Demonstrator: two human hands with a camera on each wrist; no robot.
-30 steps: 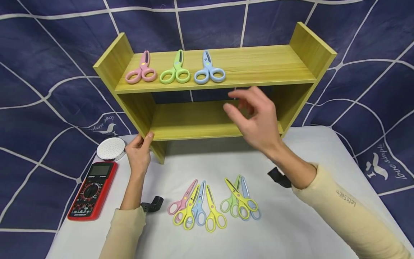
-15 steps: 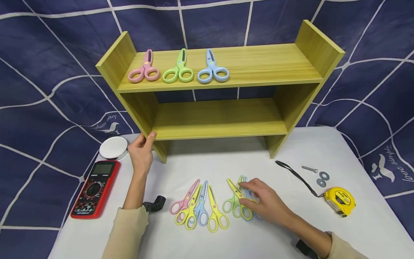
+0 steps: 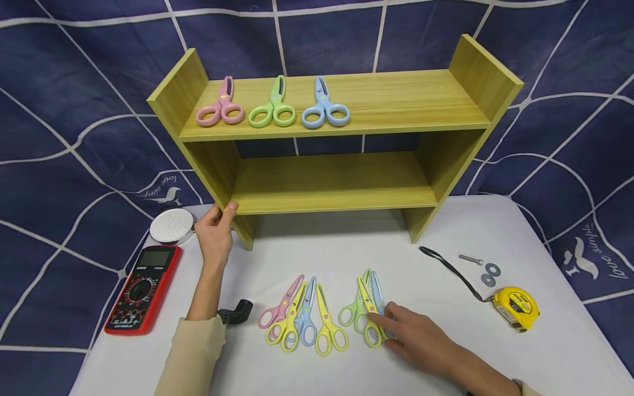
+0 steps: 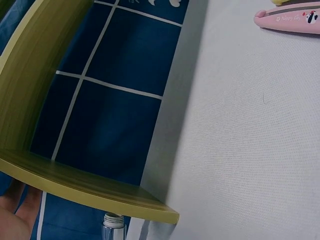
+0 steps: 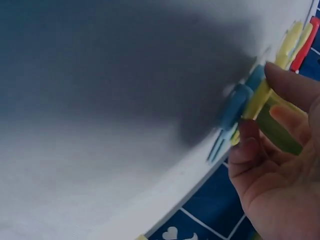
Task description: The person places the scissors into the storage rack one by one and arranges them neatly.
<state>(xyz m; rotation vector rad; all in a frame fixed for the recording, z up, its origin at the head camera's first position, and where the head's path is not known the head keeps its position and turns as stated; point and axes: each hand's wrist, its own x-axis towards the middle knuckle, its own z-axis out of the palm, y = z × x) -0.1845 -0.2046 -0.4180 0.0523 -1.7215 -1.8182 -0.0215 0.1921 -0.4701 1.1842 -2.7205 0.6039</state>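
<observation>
My left hand [image 3: 214, 236] holds the lower left side of the wooden shelf [image 3: 337, 187], thumb at the front edge. In the left wrist view, fingers [image 4: 30, 202] show behind the panel. My right hand [image 3: 421, 336] pinches yellow scissors [image 3: 367, 300] by the handle, between thumb and fingers in the right wrist view. Under them lie green scissors [image 3: 348, 314] and blue scissors [image 3: 378, 291], partly covered. To their left is another group: pink scissors [image 3: 281, 308], blue scissors [image 3: 307, 313] and two yellow pairs [image 3: 324, 324]. Pink [image 3: 221, 104], green [image 3: 273, 104] and blue scissors [image 3: 324, 104] lie on the top board.
At left are a red multimeter [image 3: 142, 291] and a white shower head [image 3: 171, 225]. At right lie a yellow tape measure [image 3: 516, 308] with a black strap, a bolt [image 3: 470, 259] and two grey washers [image 3: 490, 274]. A blue patterned cloth [image 3: 327, 33] hangs behind.
My right hand came down from in front of the shelf to the right scissors group and took hold of the yellow pair, which has turned more upright. The left hand stays on the shelf.
</observation>
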